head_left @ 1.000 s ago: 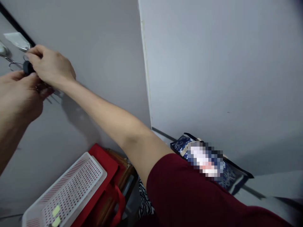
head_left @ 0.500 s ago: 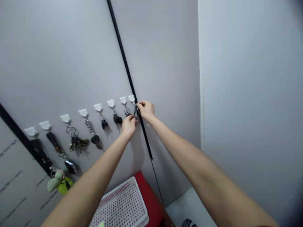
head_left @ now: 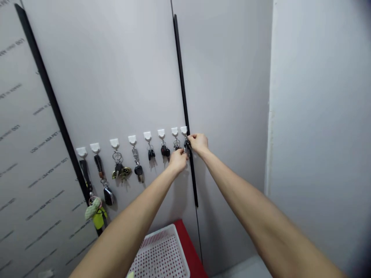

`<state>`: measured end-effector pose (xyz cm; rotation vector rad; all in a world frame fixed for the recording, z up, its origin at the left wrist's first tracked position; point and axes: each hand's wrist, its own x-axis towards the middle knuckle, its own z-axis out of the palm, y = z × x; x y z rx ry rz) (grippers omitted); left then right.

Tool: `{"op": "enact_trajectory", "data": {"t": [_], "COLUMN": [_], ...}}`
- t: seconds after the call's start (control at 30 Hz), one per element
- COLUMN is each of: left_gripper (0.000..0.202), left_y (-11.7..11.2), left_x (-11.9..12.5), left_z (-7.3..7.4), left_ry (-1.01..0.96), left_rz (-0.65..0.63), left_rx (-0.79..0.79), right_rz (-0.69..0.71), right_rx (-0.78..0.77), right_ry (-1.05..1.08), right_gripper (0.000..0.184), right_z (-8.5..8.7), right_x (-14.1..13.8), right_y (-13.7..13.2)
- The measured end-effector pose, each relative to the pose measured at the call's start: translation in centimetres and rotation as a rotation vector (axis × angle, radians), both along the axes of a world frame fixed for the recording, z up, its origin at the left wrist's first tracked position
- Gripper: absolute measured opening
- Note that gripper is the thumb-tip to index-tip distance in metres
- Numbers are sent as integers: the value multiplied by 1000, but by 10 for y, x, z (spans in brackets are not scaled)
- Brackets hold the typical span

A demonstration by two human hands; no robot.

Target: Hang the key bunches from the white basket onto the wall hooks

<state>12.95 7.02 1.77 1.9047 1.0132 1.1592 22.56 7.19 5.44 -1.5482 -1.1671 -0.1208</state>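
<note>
A row of several white wall hooks (head_left: 147,135) runs across the grey wall, most with keys hanging from them. Both my arms reach up to the rightmost hook (head_left: 183,130). My left hand (head_left: 177,160) and my right hand (head_left: 198,143) are closed in a pinch around a bunch of keys with a black fob (head_left: 187,145) that hangs under that hook. Next to it, another bunch of keys (head_left: 176,144) hangs from the neighbouring hook.
A black vertical strip (head_left: 185,112) runs down the wall just behind my hands. Further left hang car keys (head_left: 108,196), a brass charm (head_left: 123,172) and a green pouch (head_left: 97,214). A white perforated tray (head_left: 162,256) on a red box (head_left: 191,251) sits below. A wall corner rises at right.
The view has swung left and pulled back from a close look at my hands to the whole hook row. Both hands have stayed pinched on the keys at the rightmost hook.
</note>
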Motion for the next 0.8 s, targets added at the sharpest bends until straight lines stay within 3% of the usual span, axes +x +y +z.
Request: {"op": "enact_trajectory", "data": {"t": [0.1, 0.17, 0.23, 0.3, 0.43, 0.5, 0.57, 0.63, 0.8], "left_gripper": [31, 31, 30, 30, 28, 34, 45, 58, 71], "left_y": [-11, -19, -28, -34, -43, -46, -50, -56, -79], "left_x": [-10, -24, -46, -73, -131, -157, -177, -193, -217], "left_z": [-9, -22, -46, -79, -147, -162, -155, -128, -35], "left_ry": [-4, -46, -113, -177, -231, -273, -336, -410, -546], "left_rz": [-33, -53, -74, -63, 108, 137, 112, 61, -150], "left_rx": [-59, -118, -196, -287, -460, -479, -431, -328, -10], "right_rz": [-2, -14, -34, 1, 394, 642, 846, 960, 1147], "right_rx": [41, 107, 135, 64, -295, -491, -601, -550, 16], "right_ry": [21, 86, 171, 208, 151, 104, 74, 102, 288], "right_gripper": [26, 29, 30, 31, 30, 34, 43, 51, 66], "right_z": [-11, -27, -54, -91, -166, -183, -179, -154, -64], "right_x": [-1, -4, -9, -21, -68, -99, -130, -156, -193], "right_y": [-8, -15, -22, -30, -40, -44, -48, -52, -67]}}
